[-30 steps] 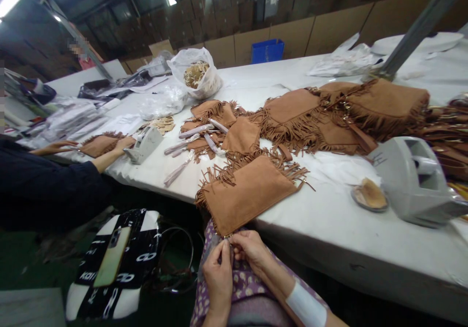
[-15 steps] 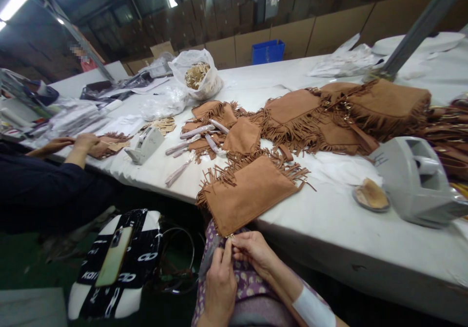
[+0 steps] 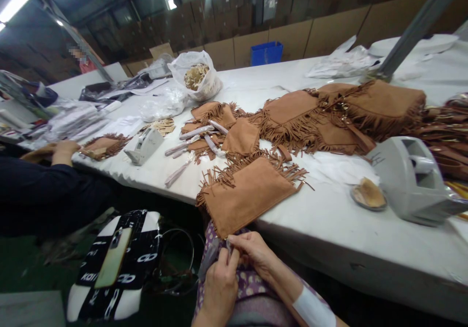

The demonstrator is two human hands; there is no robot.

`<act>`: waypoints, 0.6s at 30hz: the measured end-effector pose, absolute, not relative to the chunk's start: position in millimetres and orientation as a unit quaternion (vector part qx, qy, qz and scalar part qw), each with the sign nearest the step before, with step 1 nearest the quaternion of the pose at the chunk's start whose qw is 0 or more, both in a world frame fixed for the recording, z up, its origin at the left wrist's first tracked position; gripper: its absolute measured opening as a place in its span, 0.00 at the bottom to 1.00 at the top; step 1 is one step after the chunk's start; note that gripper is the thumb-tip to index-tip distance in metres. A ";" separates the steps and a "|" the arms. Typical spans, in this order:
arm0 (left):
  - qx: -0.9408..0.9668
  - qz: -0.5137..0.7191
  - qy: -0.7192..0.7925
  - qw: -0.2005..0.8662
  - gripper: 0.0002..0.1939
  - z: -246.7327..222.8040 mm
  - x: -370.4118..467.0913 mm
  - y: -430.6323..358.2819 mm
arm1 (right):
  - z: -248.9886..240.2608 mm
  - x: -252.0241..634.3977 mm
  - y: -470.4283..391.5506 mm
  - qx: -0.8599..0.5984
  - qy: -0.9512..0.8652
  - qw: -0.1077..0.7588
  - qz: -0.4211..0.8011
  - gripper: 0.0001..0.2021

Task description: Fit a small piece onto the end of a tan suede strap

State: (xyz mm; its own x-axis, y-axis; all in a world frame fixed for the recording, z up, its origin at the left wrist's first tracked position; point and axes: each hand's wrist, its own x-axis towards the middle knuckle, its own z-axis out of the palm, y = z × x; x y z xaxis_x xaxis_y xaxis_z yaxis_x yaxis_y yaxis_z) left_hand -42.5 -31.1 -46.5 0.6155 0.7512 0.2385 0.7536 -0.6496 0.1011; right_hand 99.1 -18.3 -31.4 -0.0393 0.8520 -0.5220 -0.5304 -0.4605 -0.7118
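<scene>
A brown suede fringed bag (image 3: 248, 193) lies at the near edge of the white table (image 3: 329, 229), its lower corner hanging over my lap. My left hand (image 3: 219, 285) and my right hand (image 3: 252, 254) meet just below that corner. Both pinch a small metal piece with a clear plastic strip (image 3: 214, 254) at the bag's corner. My fingers are closed around it, and the piece itself is mostly hidden by them.
More fringed suede bags (image 3: 329, 117) are piled behind, with wrapped straps (image 3: 193, 139) beside them. A grey tape dispenser (image 3: 417, 181) and a small dish (image 3: 368, 196) stand at right. At left a co-worker's hands (image 3: 64, 149) rest on another bag near a second dispenser (image 3: 145, 145). A phone lies on a cushion (image 3: 113, 263).
My hands have shifted slightly lower and closer together at the bag's corner. The co-worker's hands have drawn back to the left along the table edge.
</scene>
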 end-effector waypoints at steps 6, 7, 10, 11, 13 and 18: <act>-0.899 -0.133 -0.416 -0.025 0.28 -39.0 -46.5 -26.0 | -16.7 101.5 -16.9 -0.478 -0.179 0.498 0.701 0.12; -0.895 -0.142 -0.421 -0.032 0.27 -40.1 -47.3 -25.5 | -16.3 101.4 -16.2 -0.480 -0.186 0.491 0.702 0.11; -0.866 -0.194 -0.451 -0.093 0.22 -44.1 -46.9 -27.0 | -21.0 100.4 -13.9 -0.508 -0.189 0.470 0.697 0.09; -0.846 -0.219 -0.469 -0.130 0.19 -44.3 -45.8 -28.5 | -23.8 100.0 -13.1 -0.518 -0.186 0.465 0.693 0.09; -0.787 -0.275 -0.506 -0.223 0.14 -42.0 -42.3 -31.9 | -29.1 98.9 -11.6 -0.533 -0.184 0.459 0.687 0.08; -0.564 -0.372 -0.573 -0.464 0.19 -35.0 -32.3 -32.7 | -35.5 96.2 -9.2 -0.541 -0.202 0.453 0.679 0.10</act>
State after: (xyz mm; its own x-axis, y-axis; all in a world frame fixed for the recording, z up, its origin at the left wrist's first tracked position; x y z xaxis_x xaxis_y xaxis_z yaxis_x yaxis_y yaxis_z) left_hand -32.3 -32.7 -35.0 0.0658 0.9914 -0.1132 0.3012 0.0884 0.9495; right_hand 96.2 -9.2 -35.5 -0.0046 0.8334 -0.5526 -0.3965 -0.5088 -0.7641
